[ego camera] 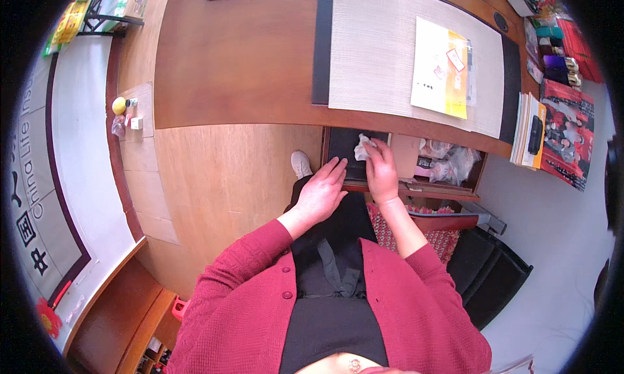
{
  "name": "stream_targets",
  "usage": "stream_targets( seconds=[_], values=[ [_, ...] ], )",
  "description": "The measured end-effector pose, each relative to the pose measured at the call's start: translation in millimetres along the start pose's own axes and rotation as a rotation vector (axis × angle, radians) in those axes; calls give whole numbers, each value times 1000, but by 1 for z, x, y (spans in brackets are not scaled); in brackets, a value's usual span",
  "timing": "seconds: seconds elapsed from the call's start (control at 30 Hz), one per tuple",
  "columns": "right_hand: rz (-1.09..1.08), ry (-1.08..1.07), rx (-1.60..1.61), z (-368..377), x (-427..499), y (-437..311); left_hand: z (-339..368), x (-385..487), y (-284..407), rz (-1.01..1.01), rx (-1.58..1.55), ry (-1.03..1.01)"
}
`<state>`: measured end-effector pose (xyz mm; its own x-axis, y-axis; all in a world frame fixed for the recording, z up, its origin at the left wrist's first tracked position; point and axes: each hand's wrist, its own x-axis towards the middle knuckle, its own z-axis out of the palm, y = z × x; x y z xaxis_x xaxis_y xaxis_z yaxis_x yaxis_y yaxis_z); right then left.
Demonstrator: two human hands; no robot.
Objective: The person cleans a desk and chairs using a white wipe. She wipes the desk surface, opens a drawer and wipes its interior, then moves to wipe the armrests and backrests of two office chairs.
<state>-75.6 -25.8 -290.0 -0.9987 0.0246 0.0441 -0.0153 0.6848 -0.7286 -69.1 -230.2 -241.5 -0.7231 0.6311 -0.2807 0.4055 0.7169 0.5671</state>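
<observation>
A wooden drawer [479, 179] is pulled out from under the desk edge. My right hand [381, 171] holds a crumpled white tissue [361, 149] over a black flat item [341, 140] in the drawer's left part. My left hand [321, 189] rests with its fingers together at the drawer's front left corner, holding nothing that shows. Right of the black item lies a light brown board or folder [404, 154]. Clear plastic bags [456, 167] fill the drawer's right end.
On the wooden desk [234, 57] lies a woven mat [370, 47] with a white and yellow printed packet [438, 72]. Upright papers [526, 125] stand at its right. A black chair [492, 271] is at my right; a wooden cabinet [117, 310] stands lower left.
</observation>
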Motion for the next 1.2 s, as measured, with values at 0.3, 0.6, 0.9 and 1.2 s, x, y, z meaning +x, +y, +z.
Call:
stream_targets(
  seconds=[0.3, 0.6, 0.9, 1.2],
  values=[
    [-88, -427, -374, 25, 28, -4, 10, -16, -7, 33, -47, 18],
    [-165, -304, -376, 21, 34, -24, 5, -16, -9, 55, -80, 19],
    [-194, -410, -286, 10, 3, -15, 8, -19, -16, 41, -69, 32],
    [-69, -481, -348, 30, 44, -16, 11, -19, -18, 51, -17, 15]
  ],
)
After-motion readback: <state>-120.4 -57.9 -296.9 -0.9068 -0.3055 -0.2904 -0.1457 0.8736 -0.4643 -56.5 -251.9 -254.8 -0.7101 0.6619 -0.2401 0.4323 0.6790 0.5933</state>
